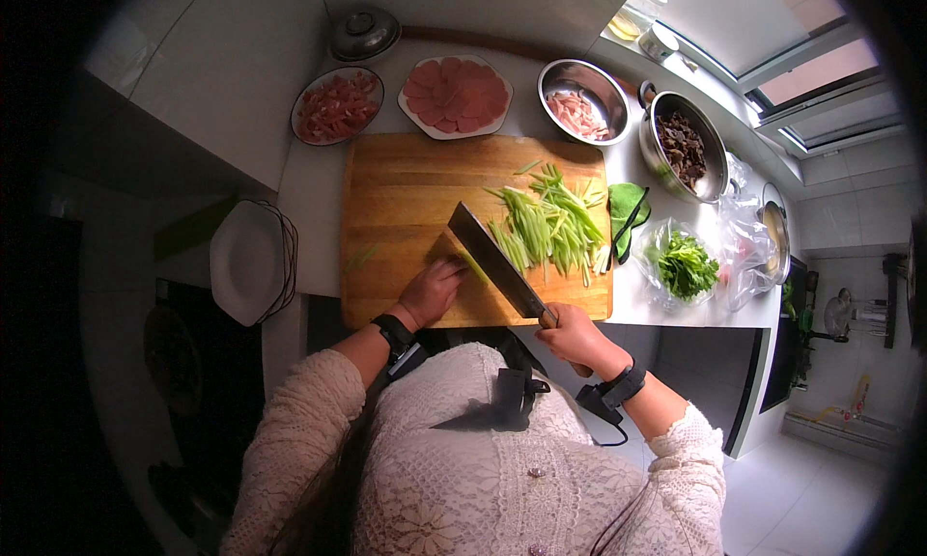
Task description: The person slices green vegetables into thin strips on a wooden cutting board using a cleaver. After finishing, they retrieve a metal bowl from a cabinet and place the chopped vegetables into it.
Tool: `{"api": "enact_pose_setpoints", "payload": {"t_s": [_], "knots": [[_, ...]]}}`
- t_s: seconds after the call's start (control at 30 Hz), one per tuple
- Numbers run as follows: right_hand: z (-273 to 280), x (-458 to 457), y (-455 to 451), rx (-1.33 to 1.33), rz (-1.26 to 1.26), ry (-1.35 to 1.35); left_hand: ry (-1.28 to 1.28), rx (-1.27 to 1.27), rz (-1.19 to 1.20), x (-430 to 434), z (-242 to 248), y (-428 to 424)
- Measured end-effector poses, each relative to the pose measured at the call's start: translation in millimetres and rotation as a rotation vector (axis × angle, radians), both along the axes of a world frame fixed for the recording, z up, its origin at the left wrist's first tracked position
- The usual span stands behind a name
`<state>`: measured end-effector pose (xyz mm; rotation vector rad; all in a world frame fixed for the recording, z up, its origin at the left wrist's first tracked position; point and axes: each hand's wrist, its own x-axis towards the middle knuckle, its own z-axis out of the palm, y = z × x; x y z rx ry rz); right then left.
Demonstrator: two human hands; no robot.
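On a wooden cutting board (402,183), my left hand (432,293) holds down a short piece of green celery stalk (475,266) with curled fingertips. My right hand (576,333) grips the wooden handle of a cleaver (496,263). Its dark blade slants up and left across the board, just right of the celery piece. Beyond the blade lies a loose heap of celery strips (554,219), pale green and cut lengthwise. A few thin slivers rest at the board's left side. The blade partly screens the board beneath it.
Behind the board stand a plate of chopped meat (339,107), a plate of round ham slices (456,96) and a steel bowl (621,125) with meat strips. To the right are a pot of dark fungus (681,150), a green cloth (626,208) and bagged leafy greens (684,266). Stacked plates (250,263) sit left.
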<state>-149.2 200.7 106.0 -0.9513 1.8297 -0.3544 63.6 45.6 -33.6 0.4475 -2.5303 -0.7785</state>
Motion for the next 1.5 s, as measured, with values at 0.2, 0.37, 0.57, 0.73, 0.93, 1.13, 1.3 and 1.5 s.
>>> {"api": "enact_pose_setpoints", "payload": {"t_s": [0.2,0.37,0.57,0.73,0.93,1.13,1.3,1.5], "knots": [[2.5,-1.7,0.0,0.028,-0.001,-0.012,-0.003,0.006,0.005,0.0,-1.4,0.7],[0.5,-1.4,-0.4,0.025,0.006,-0.014,0.006,0.027,-0.001,0.6,-3.2,-0.5],[1.8,-1.5,-1.8,0.053,-0.001,-0.02,0.014,0.053,0.002,-1.0,0.3,-1.1],[3.8,-1.8,-2.9,0.082,-0.007,-0.037,-0.003,0.053,0.027,-1.5,1.8,-0.2],[11.2,-1.1,-7.6,0.165,-0.094,-0.086,0.001,0.007,0.024,-0.6,-2.5,-0.9],[11.4,-2.1,-7.4,0.121,-0.06,-0.068,0.01,-0.004,0.02,-0.7,-3.3,-0.7],[2.4,-1.8,-4.7,0.041,0.017,0.004,-0.01,-0.014,0.029,-0.9,-2.1,-0.2],[-0.6,-0.2,-5.3,0.049,0.028,0.015,-0.011,0.01,0.025,-1.7,3.4,-0.7]]}}
